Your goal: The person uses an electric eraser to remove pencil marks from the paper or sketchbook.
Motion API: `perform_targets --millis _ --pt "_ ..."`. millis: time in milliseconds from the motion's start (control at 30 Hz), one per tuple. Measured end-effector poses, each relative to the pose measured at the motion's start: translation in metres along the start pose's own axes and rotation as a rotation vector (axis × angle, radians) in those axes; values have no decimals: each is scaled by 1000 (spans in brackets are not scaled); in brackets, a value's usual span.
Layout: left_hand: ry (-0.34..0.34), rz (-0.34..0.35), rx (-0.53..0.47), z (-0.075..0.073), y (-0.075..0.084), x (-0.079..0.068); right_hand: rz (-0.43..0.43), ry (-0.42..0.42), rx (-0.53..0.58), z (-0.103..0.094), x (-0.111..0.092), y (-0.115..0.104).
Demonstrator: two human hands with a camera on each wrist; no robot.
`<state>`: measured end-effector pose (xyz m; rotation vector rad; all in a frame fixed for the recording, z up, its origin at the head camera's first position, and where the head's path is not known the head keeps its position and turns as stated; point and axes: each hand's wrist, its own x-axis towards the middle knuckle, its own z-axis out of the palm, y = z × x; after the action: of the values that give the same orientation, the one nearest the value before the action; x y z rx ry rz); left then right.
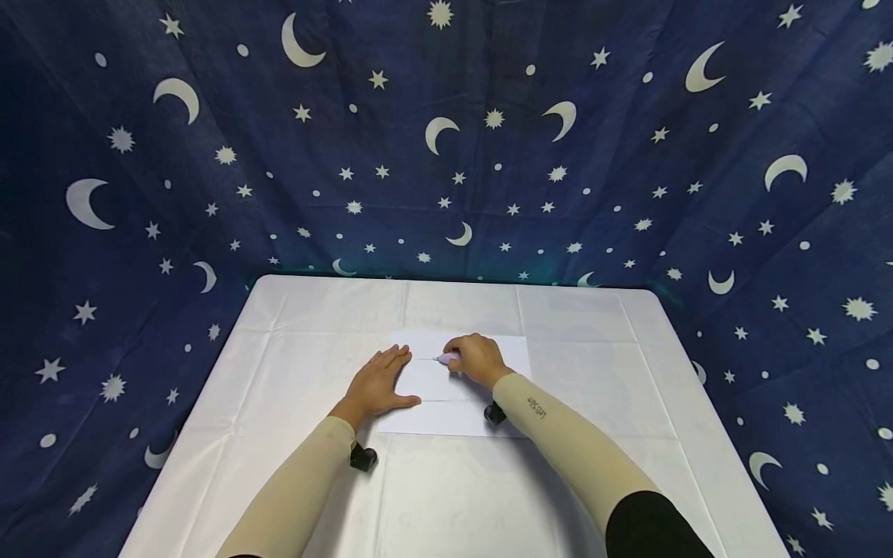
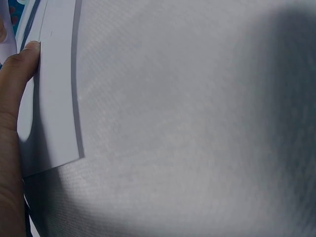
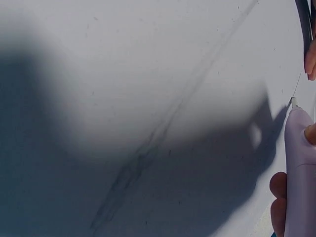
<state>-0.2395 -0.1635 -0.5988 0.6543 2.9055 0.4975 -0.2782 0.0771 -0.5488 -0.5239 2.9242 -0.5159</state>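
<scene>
A white sheet of paper (image 1: 436, 380) lies on the table with thin dark lines drawn across it. My left hand (image 1: 377, 386) rests on the sheet's left side, fingers straight and thumb spread out. Above the paper's upper middle, my right hand (image 1: 481, 360) grips a pale lilac electric eraser (image 3: 298, 197), its narrow whitish tip at a thin line. A broader smudged grey line (image 3: 170, 116) crosses the paper in the right wrist view, with small dark specks around it. In the left wrist view, only the thumb and hand edge show beside the paper (image 2: 59, 98).
The white-covered table (image 1: 321, 310) has fold creases and rounded far corners. A dark blue curtain (image 1: 391, 139) with moons and stars hangs behind and at both sides. Small black cameras (image 1: 363, 457) sit under the wrists.
</scene>
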Motion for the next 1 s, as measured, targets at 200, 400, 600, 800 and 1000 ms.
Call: perform_targets --millis 200,400,600,800,1000 --pt "-9 -5 8 0 1 1 -13 7 12 2 0 -2" --pt "11 15 1 0 1 0 -13 13 9 0 0 -2" --pt "26 17 -12 -1 0 0 10 11 -4 -2 -2 2" --pt "-7 -9 9 -1 0 0 17 20 14 -5 -5 5" --pt "-2 2 -4 0 1 0 14 20 11 -4 -6 7"
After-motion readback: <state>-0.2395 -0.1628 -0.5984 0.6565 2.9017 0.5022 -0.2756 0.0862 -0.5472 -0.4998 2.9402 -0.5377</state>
